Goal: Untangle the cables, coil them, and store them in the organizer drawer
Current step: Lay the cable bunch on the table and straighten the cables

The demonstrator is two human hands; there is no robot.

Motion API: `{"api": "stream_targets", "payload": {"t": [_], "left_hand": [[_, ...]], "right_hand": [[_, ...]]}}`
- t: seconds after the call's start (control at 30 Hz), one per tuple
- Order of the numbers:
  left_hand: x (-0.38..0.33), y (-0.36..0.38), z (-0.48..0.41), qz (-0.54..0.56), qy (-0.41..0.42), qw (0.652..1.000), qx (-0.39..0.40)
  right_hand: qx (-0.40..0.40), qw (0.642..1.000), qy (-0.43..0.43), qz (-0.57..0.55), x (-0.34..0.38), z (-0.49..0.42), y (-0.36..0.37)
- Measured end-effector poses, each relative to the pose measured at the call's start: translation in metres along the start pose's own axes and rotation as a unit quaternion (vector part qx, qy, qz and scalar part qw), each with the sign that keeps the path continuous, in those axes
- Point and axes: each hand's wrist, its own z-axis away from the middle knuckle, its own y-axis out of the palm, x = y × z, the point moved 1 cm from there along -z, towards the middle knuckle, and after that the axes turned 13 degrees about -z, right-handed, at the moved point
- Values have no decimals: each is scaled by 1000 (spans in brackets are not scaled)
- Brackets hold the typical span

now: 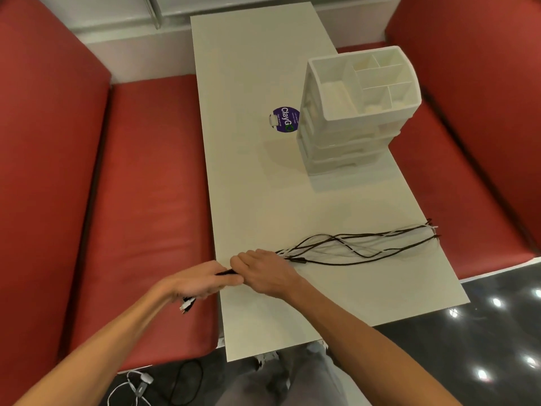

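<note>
A bundle of black and white cables (pixel 360 244) lies stretched across the near part of the white table (pixel 248 183), its far ends fanned out at the right edge. My left hand (pixel 199 284) grips the bundle's near end at the table's left edge, with several plugs (pixel 187 304) sticking out below the fist. Right beside it, my right hand (pixel 263 273) is closed on the same cables. The white organizer (pixel 354 112), with open top compartments and stacked drawers that look closed, stands at the back right of the table.
A round purple sticker (pixel 285 119) sits left of the organizer. Red padded benches (pixel 140 186) flank the table on both sides. More cables and adapters (pixel 140 385) lie on the dark floor near my legs.
</note>
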Motion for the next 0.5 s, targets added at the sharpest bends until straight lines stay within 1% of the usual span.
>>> {"api": "stream_targets", "payload": {"t": [0.03,0.07,0.1,0.13,0.17,0.23,0.27,0.33,0.4,0.43,0.47,0.5], "left_hand": [[-3,2,1,18,-1,1000,-26],[-6,3,2,3,-1,998,-60],[-7,3,3,-39,3,994,-103],[-5,1,5,-104,-5,984,-144],[-2,-2,7,-169,-32,969,-178],[9,-6,14,-282,-97,926,-233],[14,-3,15,-321,-108,904,-262],[21,5,10,-380,-110,869,-298],[30,8,3,-397,-111,852,-322],[35,9,0,-420,-101,835,-341],[41,9,-1,-452,-87,818,-346],[45,10,-1,-475,-78,808,-338]], "right_hand": [[16,1000,11,-17,-2,-2,-1],[32,999,25,-28,-1,-5,-4],[45,997,44,-36,0,-6,-8],[51,995,71,-40,-1,-5,-14],[56,992,107,-34,-7,-2,-22],[85,982,170,-5,-26,13,-31],[107,975,193,1,-31,20,-34],[129,965,228,8,-30,27,-35],[110,963,247,6,-30,31,-32],[102,963,251,7,-32,35,-31],[97,963,253,8,-34,38,-30],[100,962,253,10,-36,40,-30]]}}
